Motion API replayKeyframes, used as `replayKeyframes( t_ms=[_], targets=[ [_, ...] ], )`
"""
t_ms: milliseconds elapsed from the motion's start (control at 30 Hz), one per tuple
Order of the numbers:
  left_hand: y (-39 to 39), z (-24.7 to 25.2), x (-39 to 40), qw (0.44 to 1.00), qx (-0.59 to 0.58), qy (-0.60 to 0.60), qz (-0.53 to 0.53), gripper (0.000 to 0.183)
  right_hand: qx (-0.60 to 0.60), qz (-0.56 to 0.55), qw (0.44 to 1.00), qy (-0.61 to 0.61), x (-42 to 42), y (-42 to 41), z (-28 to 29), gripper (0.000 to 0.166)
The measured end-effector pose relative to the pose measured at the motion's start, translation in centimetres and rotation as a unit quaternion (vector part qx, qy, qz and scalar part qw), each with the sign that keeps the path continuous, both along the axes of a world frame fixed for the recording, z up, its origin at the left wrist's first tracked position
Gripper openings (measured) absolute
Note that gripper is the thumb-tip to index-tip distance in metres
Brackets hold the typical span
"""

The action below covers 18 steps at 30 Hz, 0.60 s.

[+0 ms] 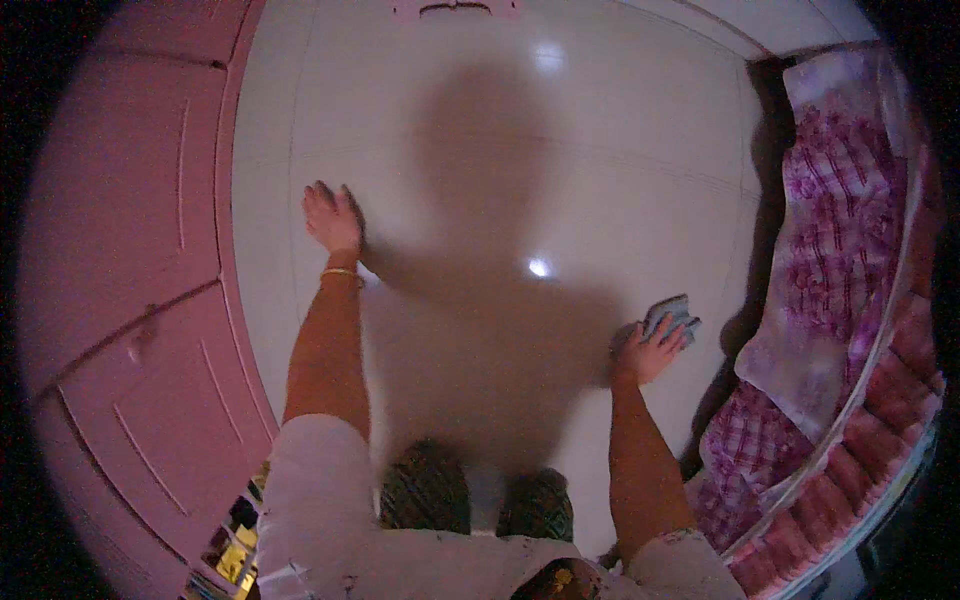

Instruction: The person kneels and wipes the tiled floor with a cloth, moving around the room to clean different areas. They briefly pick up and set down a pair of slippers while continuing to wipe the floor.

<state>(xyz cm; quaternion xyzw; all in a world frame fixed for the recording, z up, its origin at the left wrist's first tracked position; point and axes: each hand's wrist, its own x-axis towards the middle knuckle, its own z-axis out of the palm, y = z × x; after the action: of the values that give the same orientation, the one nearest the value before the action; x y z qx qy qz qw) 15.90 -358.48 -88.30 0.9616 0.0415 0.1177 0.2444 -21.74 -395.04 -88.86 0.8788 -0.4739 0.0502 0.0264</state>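
Note:
Under the fingers of my right hand (651, 358) is a crumpled grey cloth (667, 309), lying against the glossy pale tiled floor (480, 360). Its folds stick out past the fingertips, and the part beneath the palm is hidden. My left hand (332, 219) is over the floor at the left, palm down, fingers apart and holding nothing. Whether that palm touches the tiles I cannot tell. A thin bangle circles the left wrist. Both knees, in dark patterned fabric, show at the bottom between my arms.
Pink panelled cabinet doors (142, 187) line the left side. On the right, a purple and white patterned cloth (832, 240) hangs along a pink pleated edge (847, 480). Yellow and dark items (236, 559) sit at the lower left. My shadow covers the middle floor.

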Motion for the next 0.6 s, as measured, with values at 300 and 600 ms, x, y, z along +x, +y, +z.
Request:
replayKeyframes(
  t_ms=[300,600],
  targets=[
    [14.8,-2.8,-27.8,0.805,0.222,0.232,0.499,0.063,-0.021,0.027,0.998,-0.046,0.6,0.3,0.2,0.055],
    [13.7,-3.1,-28.5,0.789,0.296,0.269,0.467,0.063,-0.009,0.073,0.996,-0.042,3.5,0.6,-0.9,0.062]
  ],
)
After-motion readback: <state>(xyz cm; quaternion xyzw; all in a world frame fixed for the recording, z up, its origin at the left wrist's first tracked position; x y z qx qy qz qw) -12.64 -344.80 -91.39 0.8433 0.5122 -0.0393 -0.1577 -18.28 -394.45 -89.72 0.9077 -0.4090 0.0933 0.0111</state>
